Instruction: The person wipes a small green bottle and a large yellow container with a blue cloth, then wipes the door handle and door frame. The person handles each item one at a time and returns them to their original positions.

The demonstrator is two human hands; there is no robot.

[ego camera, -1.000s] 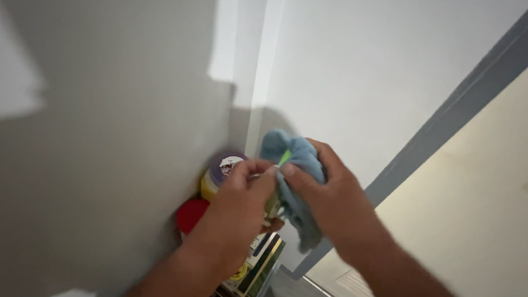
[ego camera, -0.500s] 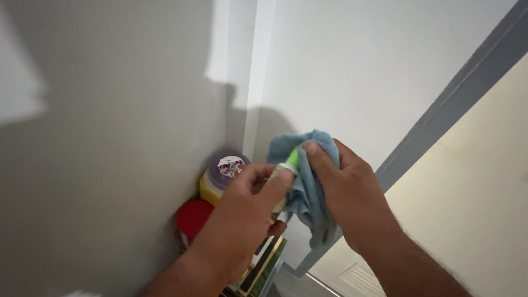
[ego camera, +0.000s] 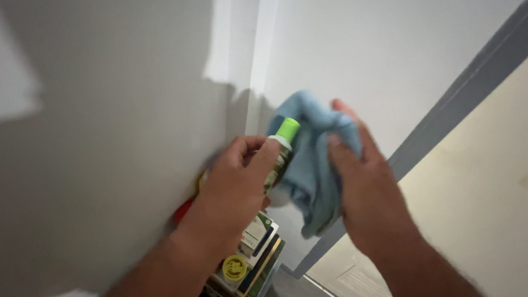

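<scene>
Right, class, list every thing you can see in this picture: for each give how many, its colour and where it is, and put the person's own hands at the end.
small bottle: 1, green cap and patterned body, held upright in the left hand
cloth: 1, light blue, bunched in the right hand, against the bottle
stack of flat boxes or books: several, mixed colours, below the hands in the corner
yellow round sticker: 1, on top of the stack
red round thing: 1, mostly hidden behind the left wrist
walls: 2, grey-white, meeting in a corner
door frame: 1, grey, at right
left hand: 1, grip closed on the bottle
right hand: 1, holding the cloth
</scene>
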